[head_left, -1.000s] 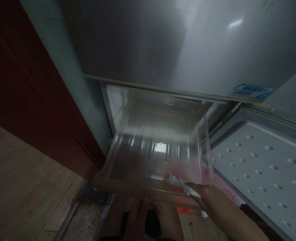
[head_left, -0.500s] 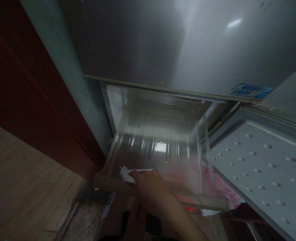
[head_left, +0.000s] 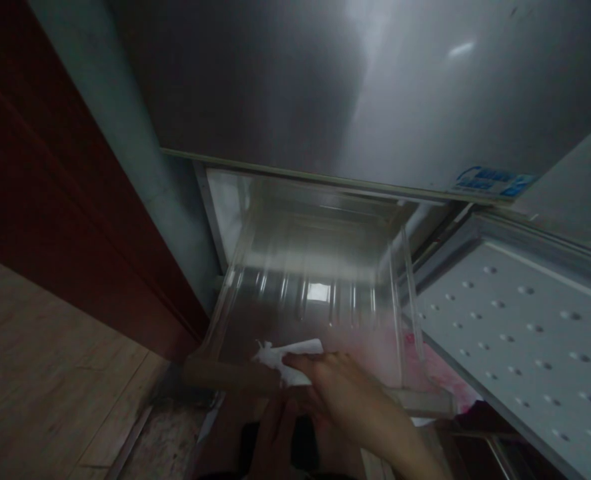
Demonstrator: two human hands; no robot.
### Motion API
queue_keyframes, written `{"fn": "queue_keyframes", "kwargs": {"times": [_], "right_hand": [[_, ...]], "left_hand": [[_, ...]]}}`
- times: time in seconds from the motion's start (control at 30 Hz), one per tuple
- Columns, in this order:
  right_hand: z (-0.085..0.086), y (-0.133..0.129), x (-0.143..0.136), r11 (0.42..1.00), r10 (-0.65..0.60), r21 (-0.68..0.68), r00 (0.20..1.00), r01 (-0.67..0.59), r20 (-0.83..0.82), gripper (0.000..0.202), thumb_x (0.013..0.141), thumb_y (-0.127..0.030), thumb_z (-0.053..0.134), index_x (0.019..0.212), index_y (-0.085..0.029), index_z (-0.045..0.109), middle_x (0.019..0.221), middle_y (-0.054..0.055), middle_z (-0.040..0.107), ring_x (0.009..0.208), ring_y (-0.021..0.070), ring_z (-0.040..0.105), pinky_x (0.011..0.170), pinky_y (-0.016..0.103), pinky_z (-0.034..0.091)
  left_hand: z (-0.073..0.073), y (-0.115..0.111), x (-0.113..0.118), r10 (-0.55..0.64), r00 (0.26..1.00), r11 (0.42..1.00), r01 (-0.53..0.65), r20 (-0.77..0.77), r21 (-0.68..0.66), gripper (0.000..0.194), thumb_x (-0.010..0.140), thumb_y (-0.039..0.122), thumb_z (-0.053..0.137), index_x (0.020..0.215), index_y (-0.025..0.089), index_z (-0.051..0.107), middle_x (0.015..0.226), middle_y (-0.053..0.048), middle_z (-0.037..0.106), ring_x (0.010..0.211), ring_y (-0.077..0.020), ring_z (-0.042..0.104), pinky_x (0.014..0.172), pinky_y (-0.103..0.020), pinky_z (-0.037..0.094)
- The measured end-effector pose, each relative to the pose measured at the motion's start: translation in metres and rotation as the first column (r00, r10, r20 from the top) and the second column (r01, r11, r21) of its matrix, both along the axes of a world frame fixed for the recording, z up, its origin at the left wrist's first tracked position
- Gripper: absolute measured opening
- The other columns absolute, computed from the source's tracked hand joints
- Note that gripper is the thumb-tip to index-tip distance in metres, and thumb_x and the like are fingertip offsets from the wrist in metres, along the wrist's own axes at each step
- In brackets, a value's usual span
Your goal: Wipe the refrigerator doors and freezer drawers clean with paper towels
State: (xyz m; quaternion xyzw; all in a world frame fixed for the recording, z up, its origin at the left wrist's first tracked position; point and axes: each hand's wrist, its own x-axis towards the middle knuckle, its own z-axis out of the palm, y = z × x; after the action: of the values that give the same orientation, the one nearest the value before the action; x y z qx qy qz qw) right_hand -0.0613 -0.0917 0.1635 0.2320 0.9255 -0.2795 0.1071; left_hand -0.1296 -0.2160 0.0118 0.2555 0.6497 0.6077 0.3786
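A clear plastic freezer drawer (head_left: 275, 317) is pulled out of the fridge, with a lighter bar along its front. My right hand (head_left: 343, 387) is closed on a crumpled white tissue (head_left: 295, 347), which lies against the drawer's floor just inside the front bar. Its forearm comes in from the lower right. Below the middle of that bar my left hand (head_left: 278, 423) is closed at the drawer's front edge, dim and partly hidden. Inside the drawer, faint ribs and a bright reflection show.
The fridge's grey metal upper door (head_left: 275, 87) hangs over the drawer. At right the lower door (head_left: 520, 333) stands open, its inner panel dotted with bumps. A dark red wooden frame (head_left: 90, 220) runs down the left side. Something pink (head_left: 450, 373) shows beyond the drawer's right side.
My right hand has slid right with the tissue along the inside of the drawer's front. More of the tissue shows now. My left hand stays at the front edge.
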Motion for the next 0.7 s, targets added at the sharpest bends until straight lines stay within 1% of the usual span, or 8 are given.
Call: {"fn": "queue_keyframes", "kwargs": {"times": [0.1,0.17,0.27,0.37,0.47,0.57,0.6,0.7], "right_hand": [[-0.009,0.011,0.032,0.996,-0.085,-0.017,0.996,0.085,-0.015,0.046,0.094,-0.014,0.048,0.137,-0.027,0.059,0.122,0.01,0.071,0.113,0.029,0.067,0.095,0.043,0.052],[-0.017,0.019,0.056,0.99,-0.139,0.007,0.99,0.139,0.008,0.044,0.095,-0.017,0.046,0.136,-0.027,0.06,0.124,0.01,0.07,0.113,0.0287,0.066,0.096,0.042,0.051],[-0.025,0.032,0.087,0.974,-0.215,0.078,0.976,0.211,0.044,0.039,0.099,-0.025,0.042,0.131,-0.023,0.064,0.121,0.012,0.071,0.111,0.0315,0.068,0.092,0.044,0.053],[-0.027,0.04,0.103,0.964,-0.253,0.098,0.966,0.247,0.058,0.04,0.102,-0.03,0.035,0.124,-0.02,0.067,0.114,0.014,0.073,0.109,0.0325,0.068,0.088,0.043,0.054],[-0.027,0.039,0.098,0.957,-0.259,0.159,0.962,0.244,0.081,0.039,0.102,-0.031,0.036,0.117,-0.02,0.07,0.106,0.013,0.076,0.102,0.0322,0.071,0.084,0.041,0.055],[-0.023,0.029,0.077,0.943,-0.264,0.243,0.956,0.229,0.126,0.035,0.102,-0.028,0.039,0.116,-0.02,0.07,0.102,0.013,0.076,0.097,0.0338,0.072,0.079,0.043,0.056],[-0.021,0.025,0.069,0.946,-0.253,0.242,0.959,0.218,0.127,0.034,0.102,-0.028,0.04,0.116,-0.02,0.07,0.102,0.013,0.076,0.098,0.034,0.072,0.079,0.043,0.055],[-0.013,0.014,0.04,0.973,-0.169,0.172,0.984,0.157,0.058,0.031,0.102,-0.027,0.042,0.115,-0.02,0.069,0.106,0.012,0.076,0.102,0.0322,0.071,0.085,0.044,0.054]], "left_hand": [[0.006,0.003,0.0,-0.072,0.997,0.997,0.072,0.017,-0.003,0.049,0.082,0.068,0.054,0.063,0.027,0.072,0.075,-0.011,0.074,0.091,-0.0334,0.069,0.086,-0.043,0.056],[0.009,0.005,-0.001,-0.108,0.994,0.994,0.108,0.032,0.004,0.053,0.083,0.07,0.052,0.059,0.026,0.071,0.07,-0.01,0.072,0.087,-0.032,0.069,0.086,-0.043,0.056],[0.01,0.006,-0.001,-0.136,0.99,0.991,0.135,0.048,0.011,0.064,0.088,0.072,0.041,0.06,0.022,0.07,0.066,-0.01,0.071,0.083,-0.0279,0.069,0.086,-0.041,0.055],[0.007,0.005,0.0,-0.123,0.992,0.992,0.123,0.04,0.002,0.067,0.088,0.073,0.038,0.065,0.02,0.071,0.07,-0.01,0.072,0.083,-0.0262,0.069,0.087,-0.039,0.055],[0.003,0.003,0.001,-0.082,0.996,0.996,0.082,0.027,-0.016,0.064,0.088,0.073,0.041,0.068,0.02,0.071,0.075,-0.01,0.073,0.087,-0.0265,0.068,0.088,-0.039,0.055],[0.003,0.003,0.001,-0.055,0.998,0.998,0.055,0.008,-0.023,0.062,0.088,0.071,0.042,0.067,0.02,0.071,0.076,-0.01,0.074,0.086,-0.0265,0.069,0.088,-0.039,0.055],[0.004,0.004,0.001,-0.054,0.999,0.998,0.054,-0.002,-0.02,0.062,0.089,0.07,0.042,0.067,0.02,0.071,0.076,-0.01,0.074,0.085,-0.0264,0.069,0.088,-0.039,0.055],[0.006,0.004,-0.001,-0.054,0.998,0.998,0.054,-0.026,-0.011,0.057,0.089,0.066,0.045,0.064,0.021,0.07,0.075,-0.01,0.073,0.083,-0.0268,0.069,0.087,-0.038,0.055]]}}
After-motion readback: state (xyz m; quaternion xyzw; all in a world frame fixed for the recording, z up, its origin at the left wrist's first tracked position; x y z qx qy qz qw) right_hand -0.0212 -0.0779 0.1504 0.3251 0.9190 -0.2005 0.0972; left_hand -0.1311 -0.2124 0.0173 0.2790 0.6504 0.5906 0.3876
